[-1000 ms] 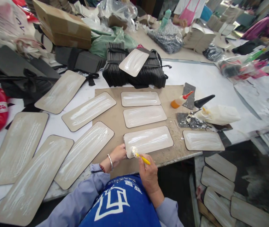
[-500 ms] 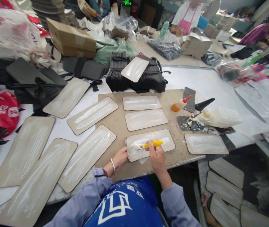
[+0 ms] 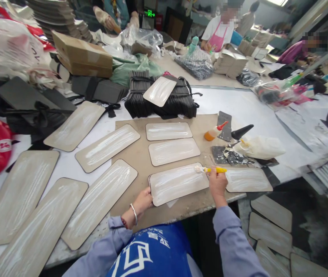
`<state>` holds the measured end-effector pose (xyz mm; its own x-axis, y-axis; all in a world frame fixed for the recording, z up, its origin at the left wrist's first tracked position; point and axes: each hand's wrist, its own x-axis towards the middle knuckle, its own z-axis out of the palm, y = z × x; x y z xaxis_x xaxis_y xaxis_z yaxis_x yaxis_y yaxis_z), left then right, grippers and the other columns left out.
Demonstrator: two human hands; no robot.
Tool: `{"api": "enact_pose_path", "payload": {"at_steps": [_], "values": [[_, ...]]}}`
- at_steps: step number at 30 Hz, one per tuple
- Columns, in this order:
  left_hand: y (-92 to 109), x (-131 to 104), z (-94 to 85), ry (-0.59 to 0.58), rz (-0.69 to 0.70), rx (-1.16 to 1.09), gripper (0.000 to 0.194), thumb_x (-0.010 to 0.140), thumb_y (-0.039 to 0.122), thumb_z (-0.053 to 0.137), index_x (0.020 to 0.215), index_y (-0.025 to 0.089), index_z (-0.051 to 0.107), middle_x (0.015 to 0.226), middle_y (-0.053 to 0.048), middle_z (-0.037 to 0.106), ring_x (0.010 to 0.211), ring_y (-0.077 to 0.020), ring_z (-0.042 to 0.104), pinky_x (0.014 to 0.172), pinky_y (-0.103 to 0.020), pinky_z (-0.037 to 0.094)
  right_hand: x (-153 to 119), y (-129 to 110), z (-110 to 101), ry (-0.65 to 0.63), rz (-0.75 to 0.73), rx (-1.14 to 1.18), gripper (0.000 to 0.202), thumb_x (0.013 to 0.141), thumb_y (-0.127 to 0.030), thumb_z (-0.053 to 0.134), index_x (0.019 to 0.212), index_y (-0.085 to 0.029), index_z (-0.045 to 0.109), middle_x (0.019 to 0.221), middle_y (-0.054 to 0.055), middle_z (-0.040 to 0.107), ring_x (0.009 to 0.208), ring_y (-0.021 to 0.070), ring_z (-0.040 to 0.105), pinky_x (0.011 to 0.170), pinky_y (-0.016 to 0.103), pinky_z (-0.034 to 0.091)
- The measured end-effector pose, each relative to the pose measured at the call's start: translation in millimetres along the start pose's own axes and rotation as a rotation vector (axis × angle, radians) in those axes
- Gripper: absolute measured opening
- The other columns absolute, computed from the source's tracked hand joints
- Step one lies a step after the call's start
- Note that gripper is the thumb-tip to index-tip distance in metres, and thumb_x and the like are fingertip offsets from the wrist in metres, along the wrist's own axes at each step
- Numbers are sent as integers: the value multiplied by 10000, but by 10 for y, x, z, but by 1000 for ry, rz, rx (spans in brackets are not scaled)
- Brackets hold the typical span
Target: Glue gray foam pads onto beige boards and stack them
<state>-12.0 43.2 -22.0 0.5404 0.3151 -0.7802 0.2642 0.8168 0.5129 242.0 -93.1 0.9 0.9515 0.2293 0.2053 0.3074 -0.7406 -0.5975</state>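
My right hand (image 3: 218,182) is closed around the yellow handle of a brush (image 3: 216,169). Its white-coated bristles rest at the upper right end of a beige rounded board (image 3: 178,184), which carries streaks of white paste. At the board's left end, my left hand (image 3: 143,201) grips the edge with its fingers. Another board edge peeks out just beneath that left end. Two smaller streaked boards (image 3: 174,152) lie directly beyond it, and one more streaked board (image 3: 248,179) lies right of my right hand.
Longer coated boards (image 3: 100,204) spread over the left side. A strapped black stack (image 3: 164,96) stands at the back. An orange-tipped bottle (image 3: 214,132) and a cream bag (image 3: 260,147) sit to the right. Several boards (image 3: 270,232) lie lower right. Other people work across the table.
My right hand has swept the brush rightward along the board, from its middle to its right end. My left hand keeps its hold at the left edge. The view has shifted slightly.
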Motion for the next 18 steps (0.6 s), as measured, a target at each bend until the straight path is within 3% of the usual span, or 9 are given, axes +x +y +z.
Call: {"api": "enact_pose_path", "payload": {"at_steps": [6,8,12,15,18], "values": [[2,-31,7,-46,67,21,442,564,112,698,996,124,604,759,-38,702,764,-192,660,697,-283,530,-181,-54,-146,4,-247,-113,575,832,-570,251,784,-128,615,874,168,641,835,236,580,740,330,414],[-14,-19,5,-47,86,42,427,577,129,686,997,129,607,742,-27,698,765,-191,656,697,-290,528,-286,-159,-180,-35,-241,-147,590,830,-588,234,719,-139,601,827,173,634,800,242,575,709,336,413],[-68,49,-18,-90,192,109,364,625,126,615,989,135,614,775,-31,695,821,-201,640,757,-323,513,-561,-534,-191,-301,-159,-120,558,825,-599,247,680,-170,572,685,121,613,691,224,558,637,323,403],[-130,93,-64,-96,341,253,349,647,70,507,974,133,612,863,-38,688,893,-191,614,832,-326,484,-891,-883,-80,-543,-282,49,416,868,-485,251,782,-193,535,695,55,609,666,176,558,648,283,406],[-185,82,-118,-4,442,535,327,677,69,448,958,125,606,904,-57,672,899,-197,594,860,-348,464,-1230,-1134,117,-651,-401,14,285,862,-430,330,826,-199,492,689,27,597,622,159,554,608,262,395]]}}
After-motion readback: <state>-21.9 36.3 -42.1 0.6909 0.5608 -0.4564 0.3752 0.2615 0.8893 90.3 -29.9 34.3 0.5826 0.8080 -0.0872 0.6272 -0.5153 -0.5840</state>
